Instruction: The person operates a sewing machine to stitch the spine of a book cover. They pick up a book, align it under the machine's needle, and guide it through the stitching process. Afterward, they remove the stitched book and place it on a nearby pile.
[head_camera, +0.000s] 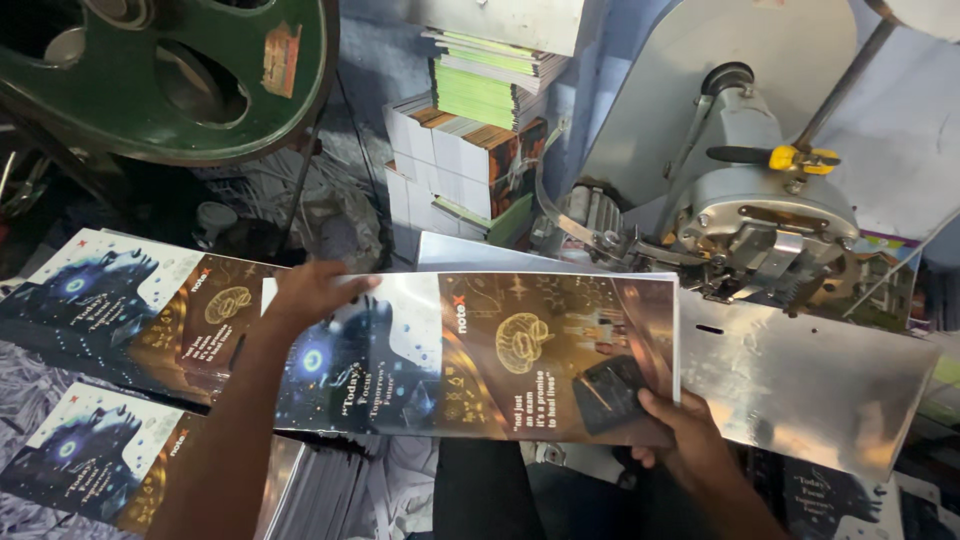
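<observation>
I hold a glossy opened booklet cover, dark blue on one half and brown-gold on the other, flat above a metal machine table. My left hand grips its upper left edge. My right hand pinches its lower right corner, thumb on top. The cover's right edge lies by the grey stitching head of the machine.
Matching covers lie in a stack at the left, and another stack lies below it. A big green flywheel sits upper left. Piles of bound booklets stand at the back. A yellow-tipped lever sticks out above the stitching head.
</observation>
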